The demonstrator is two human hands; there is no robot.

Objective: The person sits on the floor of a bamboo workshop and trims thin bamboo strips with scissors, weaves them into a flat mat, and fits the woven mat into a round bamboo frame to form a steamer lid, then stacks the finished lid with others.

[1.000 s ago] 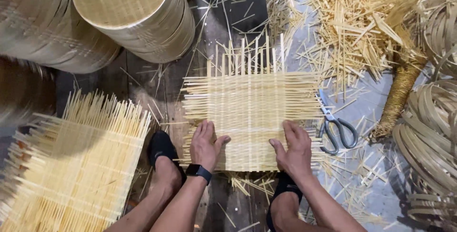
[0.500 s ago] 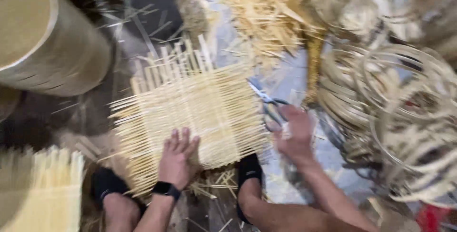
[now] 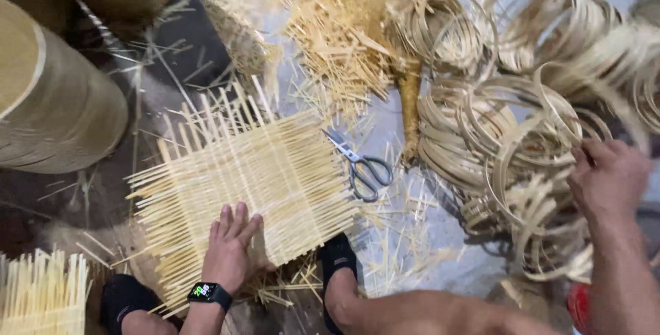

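A square mat of woven bamboo strips (image 3: 247,184) lies on the floor, loose strip ends sticking out on all sides. My left hand (image 3: 230,246), with a black watch at the wrist, rests flat on its near edge, fingers spread. My right hand (image 3: 608,180) is far to the right, fingers curled on a thin bamboo hoop in a heap of bamboo rings (image 3: 522,156). My feet in black socks (image 3: 338,256) press on the mat's near edge.
Scissors (image 3: 363,166) lie on the floor right of the mat. A pile of cut bamboo splinters (image 3: 337,26) lies behind. Large round bamboo drums (image 3: 51,108) stand at the left. Another woven mat (image 3: 41,294) shows at the bottom left.
My right hand left the mat, passed over the scissors and reached right to the heap of rings. The view swung right. My left hand stayed on the mat.
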